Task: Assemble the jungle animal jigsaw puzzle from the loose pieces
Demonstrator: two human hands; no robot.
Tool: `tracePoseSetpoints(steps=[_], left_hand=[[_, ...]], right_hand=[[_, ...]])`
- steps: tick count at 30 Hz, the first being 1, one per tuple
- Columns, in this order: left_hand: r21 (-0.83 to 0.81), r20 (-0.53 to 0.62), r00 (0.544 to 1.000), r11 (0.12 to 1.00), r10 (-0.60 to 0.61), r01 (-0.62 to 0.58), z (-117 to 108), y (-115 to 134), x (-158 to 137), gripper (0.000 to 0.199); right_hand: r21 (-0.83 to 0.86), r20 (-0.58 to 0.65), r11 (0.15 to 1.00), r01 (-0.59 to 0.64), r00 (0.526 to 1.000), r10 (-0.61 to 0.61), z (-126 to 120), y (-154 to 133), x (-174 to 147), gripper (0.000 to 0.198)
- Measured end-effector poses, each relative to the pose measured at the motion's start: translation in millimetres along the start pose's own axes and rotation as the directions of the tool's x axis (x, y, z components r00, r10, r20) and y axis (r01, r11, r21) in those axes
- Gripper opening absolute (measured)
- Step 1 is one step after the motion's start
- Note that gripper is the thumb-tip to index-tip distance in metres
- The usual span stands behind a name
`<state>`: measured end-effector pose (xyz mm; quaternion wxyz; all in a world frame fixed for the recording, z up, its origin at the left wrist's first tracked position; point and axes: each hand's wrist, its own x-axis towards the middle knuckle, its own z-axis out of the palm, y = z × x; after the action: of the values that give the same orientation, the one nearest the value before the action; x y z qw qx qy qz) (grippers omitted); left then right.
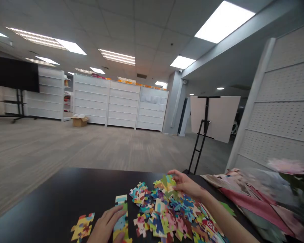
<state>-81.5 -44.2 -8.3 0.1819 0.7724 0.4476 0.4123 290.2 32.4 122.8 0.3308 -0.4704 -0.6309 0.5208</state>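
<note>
My left hand (106,223) lies at the table's near side, fingers stretched out over the left edge of a joined strip of puzzle pieces (122,221), its thumb low near the strip. A yellow and red joined puzzle cluster (83,226) sits left of that hand. My right hand (186,185) is at the far side of a heap of loose puzzle pieces (164,216), its fingers closed on a green and yellow puzzle piece (168,182). Many pieces in the heap overlap, in pink, blue, red and yellow.
The pieces lie on a black table (66,189). Pink and grey cloth (258,202) and blurred flowers (288,167) are at the right. Beyond stand an easel with a board (218,118), white shelves (124,104), a cardboard box (79,121) and a black screen (14,73).
</note>
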Motion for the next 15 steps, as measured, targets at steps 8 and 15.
tracePoseSetpoints(steps=[8, 15], left_hand=[[-0.656, -0.067, 0.899, 0.698, -0.432, 0.286, 0.8, 33.3, -8.5, 0.057], [-0.650, -0.160, 0.825, 0.687, -0.542, 0.325, -30.1, 7.1, -43.2, 0.053]], right_hand=[[0.140, 0.390, 0.990, 0.027, 0.917, -0.080, 181.8, 0.6, 17.4, 0.066], [0.189, 0.219, 0.981, 0.037, 0.972, -0.079, 190.3, 28.4, 21.9, 0.058]])
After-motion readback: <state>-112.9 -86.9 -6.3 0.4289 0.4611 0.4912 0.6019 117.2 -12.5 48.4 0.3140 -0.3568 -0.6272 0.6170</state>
